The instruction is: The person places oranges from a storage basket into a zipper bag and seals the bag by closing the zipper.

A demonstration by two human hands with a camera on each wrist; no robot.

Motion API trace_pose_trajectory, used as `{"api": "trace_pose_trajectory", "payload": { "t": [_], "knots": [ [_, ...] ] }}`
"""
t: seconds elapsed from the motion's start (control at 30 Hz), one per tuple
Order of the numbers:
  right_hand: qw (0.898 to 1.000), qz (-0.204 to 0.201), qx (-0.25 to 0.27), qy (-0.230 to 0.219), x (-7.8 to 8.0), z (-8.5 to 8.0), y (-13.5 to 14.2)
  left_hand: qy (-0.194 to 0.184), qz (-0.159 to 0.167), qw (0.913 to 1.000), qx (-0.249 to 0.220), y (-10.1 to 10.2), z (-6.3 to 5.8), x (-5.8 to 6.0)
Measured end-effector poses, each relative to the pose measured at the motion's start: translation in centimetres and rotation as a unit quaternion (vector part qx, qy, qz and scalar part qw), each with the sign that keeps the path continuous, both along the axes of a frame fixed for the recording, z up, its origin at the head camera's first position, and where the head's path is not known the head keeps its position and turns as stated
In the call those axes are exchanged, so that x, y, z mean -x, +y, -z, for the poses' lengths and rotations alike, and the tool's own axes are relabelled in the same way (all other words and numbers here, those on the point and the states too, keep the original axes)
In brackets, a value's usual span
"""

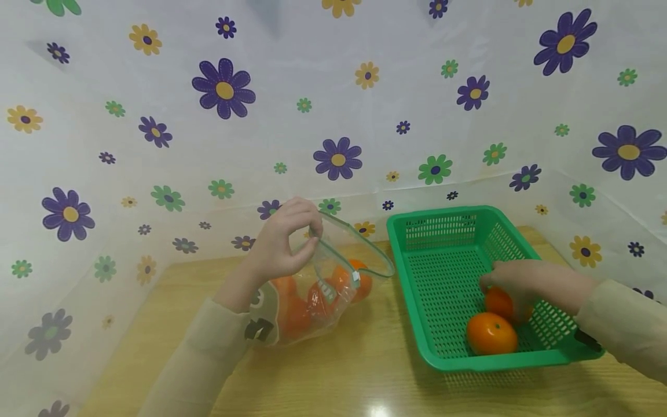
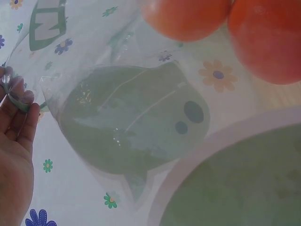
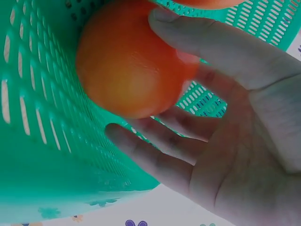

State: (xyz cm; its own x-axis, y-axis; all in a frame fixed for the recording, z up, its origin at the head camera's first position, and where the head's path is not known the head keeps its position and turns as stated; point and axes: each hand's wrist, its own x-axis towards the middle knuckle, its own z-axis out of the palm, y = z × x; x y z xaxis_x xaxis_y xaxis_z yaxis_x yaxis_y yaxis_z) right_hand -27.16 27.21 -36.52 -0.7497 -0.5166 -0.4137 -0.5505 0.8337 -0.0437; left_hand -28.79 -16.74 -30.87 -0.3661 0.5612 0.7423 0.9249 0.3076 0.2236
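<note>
My left hand (image 1: 292,234) pinches the rim of a clear zip bag (image 1: 333,315) with a green seal line and a white slider, holding its mouth up and open. Several oranges (image 1: 294,315) are inside the bag, seen through the plastic. In the left wrist view the left fingertips (image 2: 29,110) grip the gathered plastic edge beside a printed green shape. Over in the green basket (image 1: 443,289), my right hand (image 1: 521,284) holds an orange (image 3: 136,61), its thumb across the top and its fingers around the far side. Another orange (image 1: 492,334) lies in front of that hand.
The basket stands to the right of the bag on a wooden table (image 1: 365,365). A white flower-printed sheet (image 1: 292,69) hangs behind and at both sides, close to the basket's back rim.
</note>
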Motion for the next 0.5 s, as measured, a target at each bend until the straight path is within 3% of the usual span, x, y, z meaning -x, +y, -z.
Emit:
{"api": "trace_pose_trajectory", "payload": {
  "t": [0.23,0.5],
  "knots": [
    [0.997,-0.032,0.039,0.055,0.00,0.42,-0.28,-0.002,-0.002,1.0000,0.002,0.06,-0.07,-0.13],
    [0.994,-0.045,0.041,0.096,0.03,0.50,-0.77,-0.005,-0.007,1.0000,0.005,0.15,-0.08,-0.01]
  ]
}}
